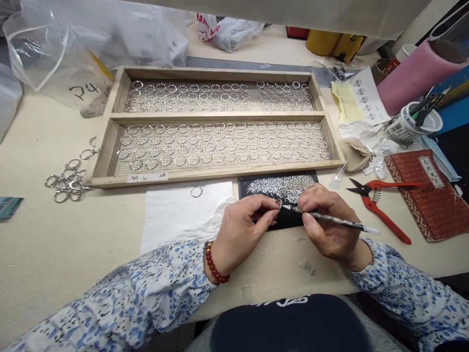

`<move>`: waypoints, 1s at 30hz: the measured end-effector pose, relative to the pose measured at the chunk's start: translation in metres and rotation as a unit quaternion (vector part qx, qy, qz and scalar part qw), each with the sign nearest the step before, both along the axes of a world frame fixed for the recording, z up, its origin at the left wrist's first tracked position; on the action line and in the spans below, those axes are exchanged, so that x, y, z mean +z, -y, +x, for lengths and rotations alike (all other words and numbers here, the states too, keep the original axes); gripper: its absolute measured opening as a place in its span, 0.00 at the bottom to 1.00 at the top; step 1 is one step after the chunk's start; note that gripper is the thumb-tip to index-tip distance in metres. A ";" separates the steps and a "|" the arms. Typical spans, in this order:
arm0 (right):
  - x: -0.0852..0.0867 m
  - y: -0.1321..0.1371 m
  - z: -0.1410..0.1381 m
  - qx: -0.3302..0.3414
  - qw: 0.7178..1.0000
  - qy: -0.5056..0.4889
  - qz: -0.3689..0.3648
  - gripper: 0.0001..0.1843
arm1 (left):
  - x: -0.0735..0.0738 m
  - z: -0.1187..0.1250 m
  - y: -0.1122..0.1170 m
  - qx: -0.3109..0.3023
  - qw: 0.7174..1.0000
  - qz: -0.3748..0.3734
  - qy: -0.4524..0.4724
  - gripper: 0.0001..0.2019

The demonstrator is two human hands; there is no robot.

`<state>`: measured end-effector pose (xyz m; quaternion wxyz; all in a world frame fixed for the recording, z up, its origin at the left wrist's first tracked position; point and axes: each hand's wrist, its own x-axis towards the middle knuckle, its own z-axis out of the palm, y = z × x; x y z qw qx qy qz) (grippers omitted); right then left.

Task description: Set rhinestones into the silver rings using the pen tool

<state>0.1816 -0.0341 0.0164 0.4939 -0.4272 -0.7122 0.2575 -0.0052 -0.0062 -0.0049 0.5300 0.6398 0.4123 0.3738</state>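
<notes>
Near the middle of the surface's near edge, the left hand (244, 230) is pinching a small ring (280, 204) between thumb and fingertips, its grip closed on it and partly hiding it. The right hand (330, 222) is gripping a slim pen-like tool (337, 219) and pointing its white tip at the ring; whether the two are touching, I cannot tell. Both hands are working over a black mat (286, 222), where tiny shiny stones (282, 187) are lying spread along its far edge. To the left of the mat, a white sheet (164, 208) is carrying a single loose ring (197, 196) near its far edge. Beyond these, a wooden tray (216, 116) is holding rows of rings on mesh in both its compartments. Beside the tray's near left corner, more rings (68, 183) are lying heaped. Toward the surface's right edge, red-handled cutters (388, 222) are lying with their blades parted, one handle reaching over a reddish pouch (432, 210). Farther along that edge, a white cup (401, 128) is holding several tools.
</notes>
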 end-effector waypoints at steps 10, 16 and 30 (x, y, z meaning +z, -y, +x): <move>-0.011 -0.004 0.010 -0.103 0.993 0.056 -0.032 0.09 | 0.001 0.001 0.001 0.001 1.000 -0.022 0.020 0.03; -0.010 -0.006 0.009 -0.101 0.990 0.091 -0.024 0.09 | 0.001 0.001 0.001 0.000 1.000 -0.015 0.020 0.04; -0.010 -0.004 0.009 -0.100 0.991 0.083 -0.024 0.09 | -0.001 0.001 0.001 0.003 1.000 -0.010 0.022 0.04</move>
